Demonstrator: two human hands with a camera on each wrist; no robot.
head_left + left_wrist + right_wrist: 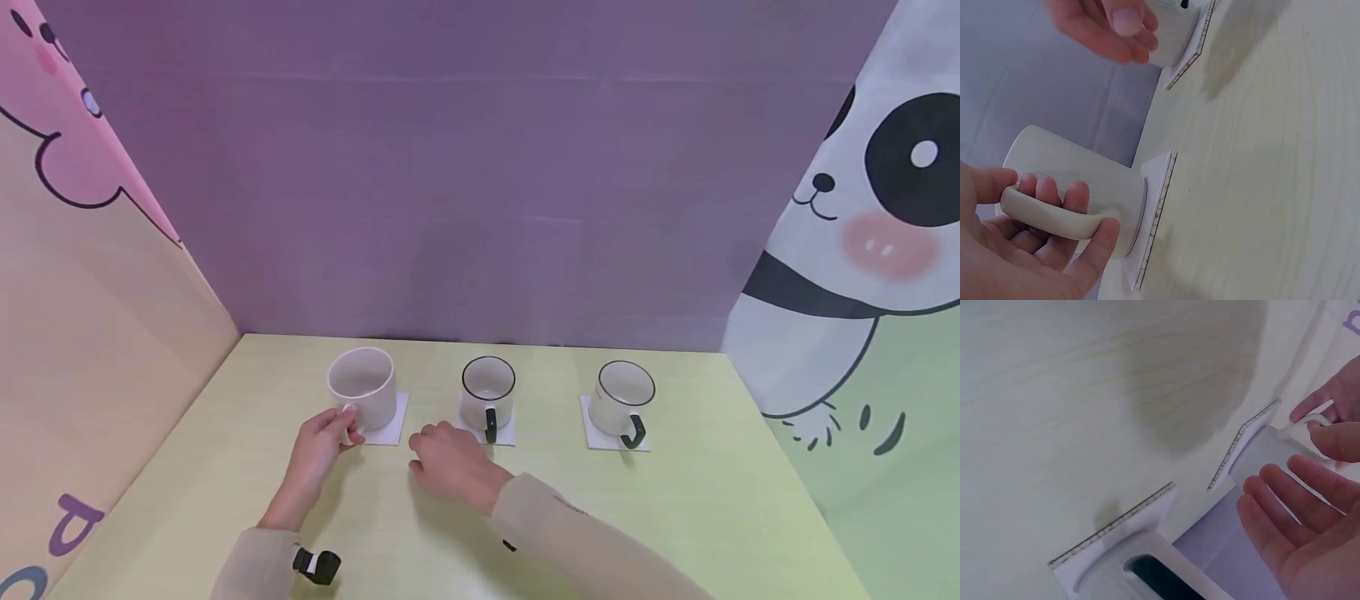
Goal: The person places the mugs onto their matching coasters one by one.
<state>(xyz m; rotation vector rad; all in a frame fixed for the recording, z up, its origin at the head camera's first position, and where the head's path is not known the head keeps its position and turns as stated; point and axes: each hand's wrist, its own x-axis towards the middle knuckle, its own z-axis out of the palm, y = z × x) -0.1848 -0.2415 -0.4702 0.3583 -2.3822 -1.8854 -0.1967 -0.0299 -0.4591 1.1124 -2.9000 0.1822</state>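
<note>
At the left of the table stands a plain white mug on a square white coaster. My left hand grips its handle, fingers curled through the loop in the left wrist view. Between this mug and a middle mug, my right hand hovers over the table with nothing in it. Its fingers look loosely extended in the right wrist view. The middle mug is white with a dark rim and dark handle, upright on its own coaster.
A third white mug with dark rim and handle stands on a coaster at the right. A purple backdrop rises behind the pale table. Printed cartoon panels flank both sides, a panda on the right one.
</note>
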